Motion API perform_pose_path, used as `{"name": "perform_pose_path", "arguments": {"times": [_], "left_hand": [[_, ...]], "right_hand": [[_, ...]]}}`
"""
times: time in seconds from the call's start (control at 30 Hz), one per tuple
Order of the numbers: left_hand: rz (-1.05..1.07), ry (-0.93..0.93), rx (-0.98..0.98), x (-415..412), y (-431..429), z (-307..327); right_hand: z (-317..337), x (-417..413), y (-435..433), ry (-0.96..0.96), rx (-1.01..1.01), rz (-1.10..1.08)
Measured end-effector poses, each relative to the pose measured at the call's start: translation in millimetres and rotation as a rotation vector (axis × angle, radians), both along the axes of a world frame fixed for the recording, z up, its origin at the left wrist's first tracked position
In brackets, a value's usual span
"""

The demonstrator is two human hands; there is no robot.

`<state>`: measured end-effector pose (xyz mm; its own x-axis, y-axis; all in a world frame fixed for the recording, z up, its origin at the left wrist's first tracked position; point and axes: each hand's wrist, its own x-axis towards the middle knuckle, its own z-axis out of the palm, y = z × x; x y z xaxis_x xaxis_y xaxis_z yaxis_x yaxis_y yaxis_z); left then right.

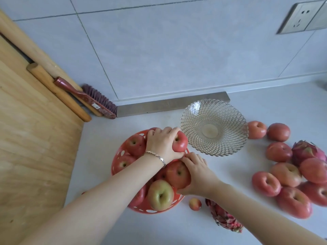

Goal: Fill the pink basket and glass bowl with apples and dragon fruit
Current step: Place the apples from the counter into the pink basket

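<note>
Left hand (160, 144) gripping a red apple (180, 142), right hand (198, 174) cupping another (177, 173)

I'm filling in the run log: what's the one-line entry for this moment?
left hand: gripping apple over pink basket | right hand: on another apple in basket | glass bowl: empty

Basket (116, 157) coral-pink with oval cutouts. Bowl (214, 127) clear glass, diamond lattice pattern. Apples (293, 202) red-pink; one apple (160, 195) yellow-green with red blush. Dragon fruit (223, 218) magenta, greenish scale tips. Desk (177, 230) pale grey-white. Wall tiles (159, 50) light grey, dark grout. Board (31, 138) light wood grain. Brush (88, 99) maroon, purple bristles. Bracelet (157, 156) silver.
</note>
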<state>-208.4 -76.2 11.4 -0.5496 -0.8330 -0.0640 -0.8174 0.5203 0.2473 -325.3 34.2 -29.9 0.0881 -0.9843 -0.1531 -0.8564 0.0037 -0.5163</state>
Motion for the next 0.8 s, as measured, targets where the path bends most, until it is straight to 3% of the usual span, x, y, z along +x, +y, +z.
{"name": "perform_pose_path", "arguments": {"times": [0.17,0.4,0.5,0.63,0.73,0.8], "left_hand": [[-0.091,-0.052,0.064,-1.5,-8.9,-7.7],[-0.232,-0.169,0.136,10.4,-10.8,-15.9],[-0.228,-0.158,0.168,11.6,-4.2,-16.0],[-0.119,0.030,0.098,21.1,21.4,-14.2],[0.089,0.178,-0.030,27.2,55.2,-15.2],[0.173,0.089,0.031,26.4,73.0,-17.2]], "right_hand": [[0.6,0.4,9.9,-0.032,-0.114,-0.049],[7.0,-9.5,7.0,-0.128,-0.069,-0.028],[14.1,-10.9,2.2,-0.271,-0.096,-0.088],[21.3,-11.9,-22.3,-0.387,-0.205,-0.327],[21.7,-13.7,-48.0,-0.339,-0.034,-0.231],[19.5,-12.6,-60.8,-0.256,0.097,-0.145]]}}
